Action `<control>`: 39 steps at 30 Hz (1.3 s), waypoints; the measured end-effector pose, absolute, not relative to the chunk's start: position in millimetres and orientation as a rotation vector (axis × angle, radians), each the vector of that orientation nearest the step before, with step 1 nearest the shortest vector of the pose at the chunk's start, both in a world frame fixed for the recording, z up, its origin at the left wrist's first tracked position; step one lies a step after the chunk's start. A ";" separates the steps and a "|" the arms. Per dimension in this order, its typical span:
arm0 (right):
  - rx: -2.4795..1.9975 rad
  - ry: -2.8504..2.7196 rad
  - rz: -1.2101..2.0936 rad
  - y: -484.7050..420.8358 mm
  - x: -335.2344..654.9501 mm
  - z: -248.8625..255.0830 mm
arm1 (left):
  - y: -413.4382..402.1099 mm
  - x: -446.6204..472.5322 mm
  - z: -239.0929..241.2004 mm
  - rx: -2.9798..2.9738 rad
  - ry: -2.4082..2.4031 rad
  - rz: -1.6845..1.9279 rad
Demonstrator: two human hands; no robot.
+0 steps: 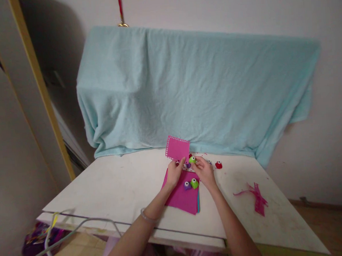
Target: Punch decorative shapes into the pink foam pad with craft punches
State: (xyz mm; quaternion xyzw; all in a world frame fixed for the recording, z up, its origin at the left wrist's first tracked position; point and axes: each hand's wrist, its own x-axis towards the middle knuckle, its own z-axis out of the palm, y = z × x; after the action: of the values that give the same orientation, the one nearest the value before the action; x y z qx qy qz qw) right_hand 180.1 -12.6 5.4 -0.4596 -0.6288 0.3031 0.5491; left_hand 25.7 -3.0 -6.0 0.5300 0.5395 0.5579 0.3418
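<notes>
My left hand (175, 173) is closed on a small pink card (178, 148), its thumb on the card's lower edge. Rows of small punched holes run along the card's top and left sides. Closed round a green craft punch (192, 159) at the card's lower right corner is my right hand (204, 173). Below both hands lies a stack of coloured paper (179, 200), magenta on top with teal showing at the side. A purple punch (187, 185) and a second green punch (194, 183) rest on that stack.
A red punch (218, 165) stands right of my right hand, with tiny pink bits scattered nearby. Punched pink strips (258, 200) lie at the table's right. A light blue cloth (197, 88) drapes behind the white table (111, 188). Grey cables (87, 221) cross its front left edge.
</notes>
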 end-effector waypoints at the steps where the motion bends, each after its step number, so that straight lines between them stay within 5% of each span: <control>1: -1.102 -1.507 0.670 -13.0 179.9 5.6 | -3.6 25.8 -6.0 1.393 1.395 1.444; 15: -1.126 -1.668 0.475 -22.1 176.3 18.1 | -6.4 24.3 -5.0 1.408 1.346 1.400; 39: -0.957 -1.383 1.041 -15.0 172.6 14.8 | -4.0 24.7 -9.6 1.463 1.342 1.391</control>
State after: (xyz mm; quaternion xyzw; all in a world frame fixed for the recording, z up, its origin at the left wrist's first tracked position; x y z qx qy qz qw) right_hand 172.6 -15.0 14.8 -0.4044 -0.5842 0.4396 0.5496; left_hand 24.7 -4.0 -9.6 0.5652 0.5184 0.5373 0.3509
